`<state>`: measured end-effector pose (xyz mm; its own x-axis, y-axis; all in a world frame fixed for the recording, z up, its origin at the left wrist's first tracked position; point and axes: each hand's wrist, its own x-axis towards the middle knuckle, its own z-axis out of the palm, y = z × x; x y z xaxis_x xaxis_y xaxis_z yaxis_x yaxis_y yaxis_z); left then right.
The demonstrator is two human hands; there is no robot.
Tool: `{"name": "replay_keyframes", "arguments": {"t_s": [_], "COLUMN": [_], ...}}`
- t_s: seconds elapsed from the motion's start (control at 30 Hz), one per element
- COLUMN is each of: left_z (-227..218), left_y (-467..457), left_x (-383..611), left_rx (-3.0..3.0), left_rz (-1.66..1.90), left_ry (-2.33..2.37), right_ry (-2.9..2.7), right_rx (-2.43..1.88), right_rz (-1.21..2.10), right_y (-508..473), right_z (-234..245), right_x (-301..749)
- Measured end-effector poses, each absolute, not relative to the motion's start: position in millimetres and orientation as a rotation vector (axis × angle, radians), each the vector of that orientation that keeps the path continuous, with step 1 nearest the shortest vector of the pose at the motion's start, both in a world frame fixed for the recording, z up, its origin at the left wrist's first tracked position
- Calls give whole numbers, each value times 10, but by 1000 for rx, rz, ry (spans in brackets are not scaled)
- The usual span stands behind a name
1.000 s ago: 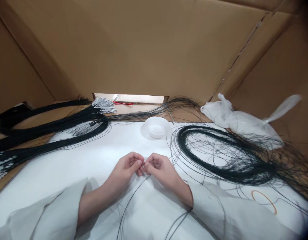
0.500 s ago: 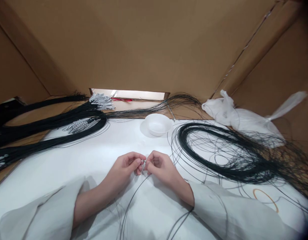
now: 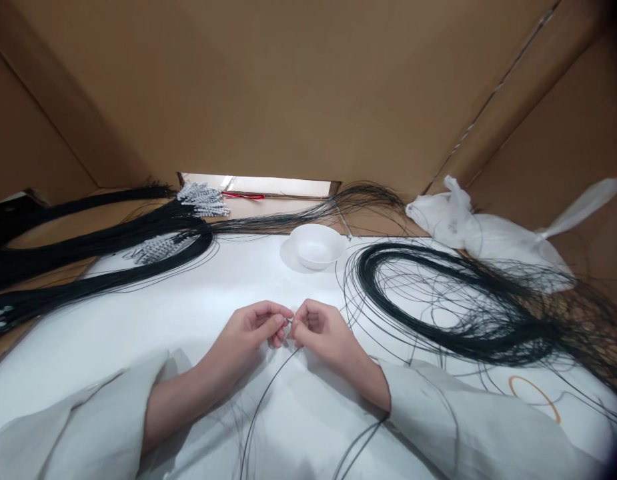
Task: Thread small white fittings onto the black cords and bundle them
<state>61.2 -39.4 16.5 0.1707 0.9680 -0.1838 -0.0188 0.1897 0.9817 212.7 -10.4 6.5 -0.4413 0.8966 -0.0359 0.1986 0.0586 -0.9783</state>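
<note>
Nearest the person, a dark cord (image 3: pixel 267 389) curves up to the hands; whether it is the piece being worked cannot be determined. Left hand (image 3: pixel 253 330) and right hand (image 3: pixel 321 330) are each closed in a fingertip pinch, tips nearly meeting, both apparently gripping a short dark strand (image 3: pixel 289 322) between them. Change noted: a second ago this strand was scarcely visible; it now shows in the gap, which suggests fine work with the hands holding position. Room: white board (image 3: pixel 153 320) extends leftward up to black bundles (image 3: pixel 103 233); on the right, a black coil (image 3: pixel 381 298) restricts sideways movement. Beyond the hands, a white bowl (image 3: pixel 317 243) stands near the board's far edge, short of the cardboard wall (image 3: pixel 288 87)
</note>
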Motion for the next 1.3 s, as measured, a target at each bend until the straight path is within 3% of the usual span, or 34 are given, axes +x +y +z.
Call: {"name": "replay_keyframes", "arguments": {"t_s": [0.93,1.3], "left_z": [186,179], "left_y": [-383,-445], "left_x": [642,619], "left_rx": [1061,1510], "left_rz": [950,1009], "left_ry": [1157,1421], "right_ry": [-1713,-1729], "right_rx": [-1109,-1077], "right_rz": [1421,1429], "right_y": [-117,-150], "right_z": [56,117], "right_x": [2135,2137]}}
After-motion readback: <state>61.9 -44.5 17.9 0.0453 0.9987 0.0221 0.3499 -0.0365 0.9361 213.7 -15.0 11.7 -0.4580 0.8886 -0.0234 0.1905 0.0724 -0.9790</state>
